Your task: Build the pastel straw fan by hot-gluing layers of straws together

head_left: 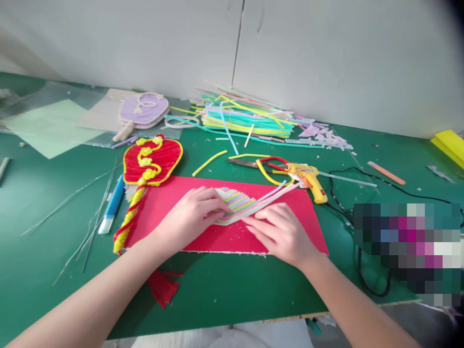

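A striped panel of pastel pipe cleaners (pixel 237 199), laid in V-shaped rows, lies on a red board (pixel 290 217). My left hand (pixel 197 210) has its fingers bent and closed on the panel's left side, covering part of it. At the lower right edge is my right hand (pixel 279 229), its fingertips drawn together against the pale outer pipe cleaner. Loose ends of pink and blue pipe cleaners (pixel 270 195) stick out up to the right. A red fan (pixel 152 162) with yellow trim and flowers overlaps the board's left end, its wrapped handle pointing toward me.
A yellow glue gun (pixel 308 179) with a black cord lies right of red-handled pliers (pixel 246 163). Behind them is a pile of pipe cleaners (pixel 250 118). A purple fan (pixel 143 110), a blue pen-like tool (pixel 113 205), thin wires and a red tassel (pixel 164 289) lie left.
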The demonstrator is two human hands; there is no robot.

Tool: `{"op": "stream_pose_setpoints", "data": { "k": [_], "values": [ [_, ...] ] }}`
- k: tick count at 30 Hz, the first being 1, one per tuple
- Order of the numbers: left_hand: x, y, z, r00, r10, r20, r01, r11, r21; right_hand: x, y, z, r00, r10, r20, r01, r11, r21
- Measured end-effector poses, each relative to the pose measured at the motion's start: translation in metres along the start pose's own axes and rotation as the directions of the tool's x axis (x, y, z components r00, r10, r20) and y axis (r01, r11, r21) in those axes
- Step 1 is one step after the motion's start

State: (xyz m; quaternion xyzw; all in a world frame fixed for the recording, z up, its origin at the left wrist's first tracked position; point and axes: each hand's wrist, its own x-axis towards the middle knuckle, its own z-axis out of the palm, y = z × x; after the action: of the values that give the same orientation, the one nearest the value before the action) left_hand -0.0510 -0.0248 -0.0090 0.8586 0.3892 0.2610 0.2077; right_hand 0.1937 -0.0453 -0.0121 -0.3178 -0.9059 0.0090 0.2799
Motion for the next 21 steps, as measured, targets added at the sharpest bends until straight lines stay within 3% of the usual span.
{"op": "stream_pose_setpoints", "data": {
  "k": [4, 21],
  "values": [
    [0.0007, -0.0008, 0.0006, 1.000, -0.017, -0.004, 0.017, 1.000, -0.010, 0.0002, -0.0081, 0.0047, 0.996, -0.064, 0.055, 0.065, 0.998, -0.022],
    [0.0004, -0.0030, 0.0001, 0.999, -0.016, 0.030, 0.018, 0.997, -0.077, -0.0014, -0.0063, 0.0084, 0.995, -0.047, 0.083, 0.050, 0.998, -0.037]
  ]
}}
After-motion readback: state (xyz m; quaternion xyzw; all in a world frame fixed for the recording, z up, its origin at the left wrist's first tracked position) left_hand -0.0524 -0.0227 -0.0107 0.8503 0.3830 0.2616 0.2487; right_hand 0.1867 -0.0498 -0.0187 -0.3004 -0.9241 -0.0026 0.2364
